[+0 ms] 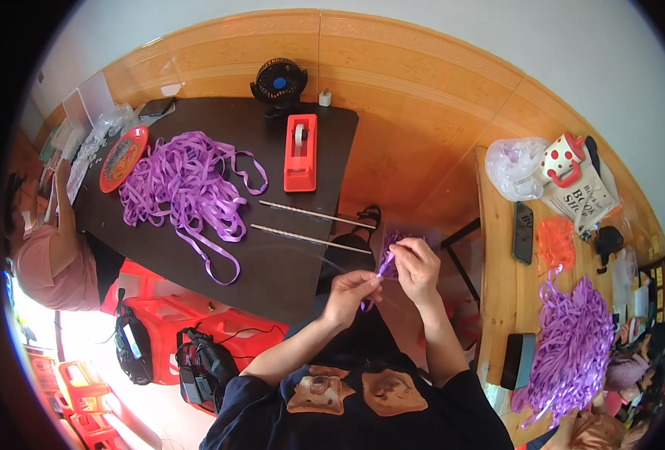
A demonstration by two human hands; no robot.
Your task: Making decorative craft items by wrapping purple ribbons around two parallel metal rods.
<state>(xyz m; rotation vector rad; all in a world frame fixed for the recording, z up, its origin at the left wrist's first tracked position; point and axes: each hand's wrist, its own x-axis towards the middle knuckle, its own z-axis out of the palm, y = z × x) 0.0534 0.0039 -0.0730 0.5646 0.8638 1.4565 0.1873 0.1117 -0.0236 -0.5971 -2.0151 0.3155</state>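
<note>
Left hand (350,295): at the clock's centre, its grip is pinching a narrow, shiny purple ribbon (386,264) between thumb and fingertips.
Right hand (416,266): just toward 1 o'clock, its grip is clamping the same ribbon.
Red oval plate (144,137): sitting at 10 o'clock on the dark brown desk (272,281), it is holding many small grey and orange bits.
Red plastic tape dispenser (300,171): standing at 11 o'clock, it is carrying a pale tape roll (299,136).
White mug with red dots (560,159): at 2 o'clock on the yellowish wooden desk (497,300), it is resting against a cream cloth tote bag (581,196).
Clear plastic bag (511,169): lying beside the mug, it is showing its contents too dimly to tell.
Loose purple ribbon heap (186,180): lying just beside the plate.
Dense purple ribbon heap (569,337): lying toward 4 o'clock.
Hidden parts: fingers are covering some of the held ribbon; black bags (206,367) at 8 o'clock are concealing their insides; the lens rim is cutting off a person in pink (55,262) at 9 o'clock.
</note>
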